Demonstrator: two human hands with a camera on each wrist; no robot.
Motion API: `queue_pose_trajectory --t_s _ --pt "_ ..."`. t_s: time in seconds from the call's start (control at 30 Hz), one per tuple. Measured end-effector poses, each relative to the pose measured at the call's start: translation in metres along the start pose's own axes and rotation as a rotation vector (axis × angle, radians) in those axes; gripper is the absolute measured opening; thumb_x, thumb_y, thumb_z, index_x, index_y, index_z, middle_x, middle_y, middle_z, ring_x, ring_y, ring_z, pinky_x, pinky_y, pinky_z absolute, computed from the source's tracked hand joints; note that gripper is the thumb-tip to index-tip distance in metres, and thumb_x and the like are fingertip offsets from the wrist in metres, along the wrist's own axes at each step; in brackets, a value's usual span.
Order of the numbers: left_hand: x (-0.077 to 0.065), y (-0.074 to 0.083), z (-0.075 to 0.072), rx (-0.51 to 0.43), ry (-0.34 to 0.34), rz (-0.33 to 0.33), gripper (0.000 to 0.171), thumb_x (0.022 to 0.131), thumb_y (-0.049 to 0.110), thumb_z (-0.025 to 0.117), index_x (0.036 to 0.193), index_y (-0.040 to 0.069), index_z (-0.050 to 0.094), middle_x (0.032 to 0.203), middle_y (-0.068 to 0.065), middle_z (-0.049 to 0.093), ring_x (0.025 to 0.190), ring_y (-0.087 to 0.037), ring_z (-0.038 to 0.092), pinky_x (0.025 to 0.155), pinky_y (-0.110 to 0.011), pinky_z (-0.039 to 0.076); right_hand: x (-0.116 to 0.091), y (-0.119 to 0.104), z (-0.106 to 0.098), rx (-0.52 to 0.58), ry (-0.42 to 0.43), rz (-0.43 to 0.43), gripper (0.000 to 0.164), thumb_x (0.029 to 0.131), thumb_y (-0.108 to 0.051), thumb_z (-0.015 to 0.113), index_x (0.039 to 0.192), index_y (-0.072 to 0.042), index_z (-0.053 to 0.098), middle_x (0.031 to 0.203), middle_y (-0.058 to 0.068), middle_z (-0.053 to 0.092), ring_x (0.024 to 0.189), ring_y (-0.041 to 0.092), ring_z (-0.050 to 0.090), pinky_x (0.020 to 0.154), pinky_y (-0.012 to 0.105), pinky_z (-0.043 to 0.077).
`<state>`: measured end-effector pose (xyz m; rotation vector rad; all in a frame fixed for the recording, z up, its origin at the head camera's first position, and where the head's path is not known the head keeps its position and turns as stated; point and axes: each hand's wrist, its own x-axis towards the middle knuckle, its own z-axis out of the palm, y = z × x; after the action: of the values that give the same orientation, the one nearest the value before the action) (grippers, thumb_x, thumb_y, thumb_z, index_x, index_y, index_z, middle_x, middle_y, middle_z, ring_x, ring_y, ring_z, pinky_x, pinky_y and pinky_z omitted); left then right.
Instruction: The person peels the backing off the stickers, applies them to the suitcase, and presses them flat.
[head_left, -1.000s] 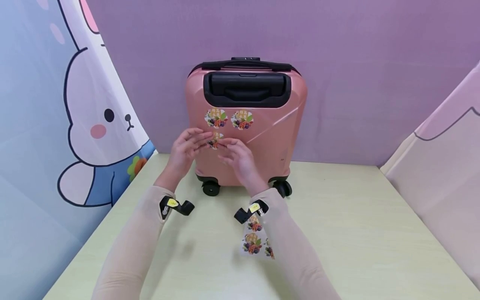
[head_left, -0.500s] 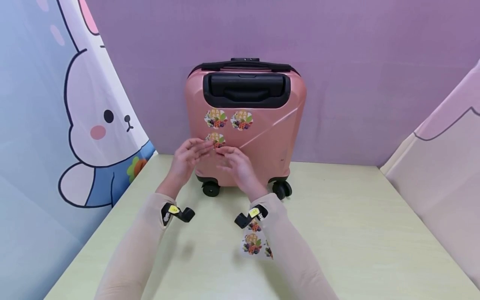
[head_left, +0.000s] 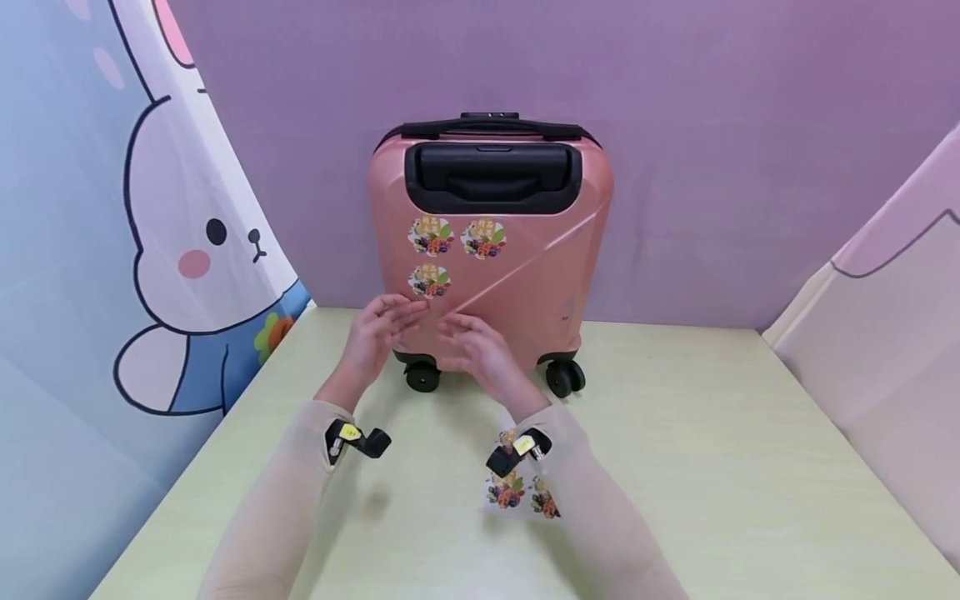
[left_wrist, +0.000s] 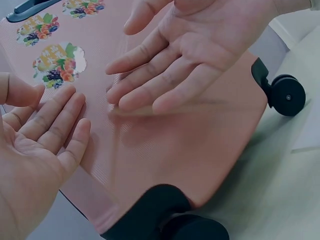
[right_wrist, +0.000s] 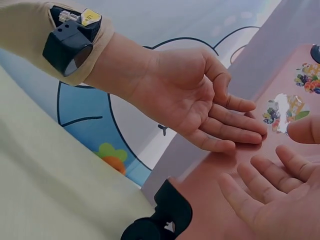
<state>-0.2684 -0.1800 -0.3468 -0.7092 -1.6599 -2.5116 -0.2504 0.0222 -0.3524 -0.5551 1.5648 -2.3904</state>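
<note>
A pink suitcase [head_left: 525, 292] stands upright with three round fruit stickers on its front. Two stickers, one on the left [head_left: 431, 237] and one on the right [head_left: 483, 239], sit side by side under the black handle recess. The third sticker [head_left: 429, 281] is below the left one and lies flat. Just under it, my left hand [head_left: 375, 333] has loosely extended fingers, their tips at the suitcase surface. My right hand [head_left: 483, 354] is to the right with fingers apart and relaxed, holding nothing; in the left wrist view the right palm [left_wrist: 205, 45] shows bare.
A sheet of fruit stickers [head_left: 507, 493] lies on the pale table [head_left: 720, 467], partly hidden under the right forearm. Black wheels [head_left: 422, 377] support the suitcase. Behind it is a purple backdrop [head_left: 720, 183], with a cartoon rabbit curtain [head_left: 195, 208] at left.
Both hands have moved down off the third sticker, which now shows whole. The right hand has also shifted slightly right, its fingers coming away from the sticker. More of the sticker sheet shows.
</note>
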Motion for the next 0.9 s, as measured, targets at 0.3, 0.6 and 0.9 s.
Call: queue_pose_trajectory --t_s 0.3,0.6,0.9 --pt "-0.008 -0.009 -0.003 0.059 0.042 -0.081 0.027 0.098 -0.008 0.037 0.109 0.009 0.055 0.11 0.001 0.071 0.108 -0.016 0.065 0.096 -0.034 0.049 -0.016 -0.002 -0.02 -0.095 -0.013 0.051 0.046 0.1 -0.001 0.041 0.144 0.01 0.035 0.142 0.031 0.044 0.134 0.043 0.042 0.106 0.051 0.042" --pt "-0.021 -0.033 0.001 0.12 0.014 -0.14 0.023 0.098 -0.007 0.039 0.111 0.005 0.054 0.107 0.001 0.069 0.107 -0.015 0.064 0.093 -0.034 0.052 -0.032 0.0 -0.038 -0.169 -0.023 0.086 0.045 0.1 -0.001 0.043 0.143 0.013 0.036 0.136 0.031 0.048 0.132 0.047 0.042 0.103 0.049 0.045" --pt "-0.036 -0.061 0.016 0.201 -0.05 -0.214 0.017 0.101 0.003 0.045 0.116 -0.003 0.052 0.117 -0.017 0.066 0.112 -0.025 0.064 0.101 -0.05 0.046 -0.055 0.008 -0.054 -0.211 -0.047 0.075 0.044 0.101 -0.002 0.044 0.14 0.017 0.035 0.124 0.021 0.057 0.115 0.025 0.058 0.098 0.045 0.05"
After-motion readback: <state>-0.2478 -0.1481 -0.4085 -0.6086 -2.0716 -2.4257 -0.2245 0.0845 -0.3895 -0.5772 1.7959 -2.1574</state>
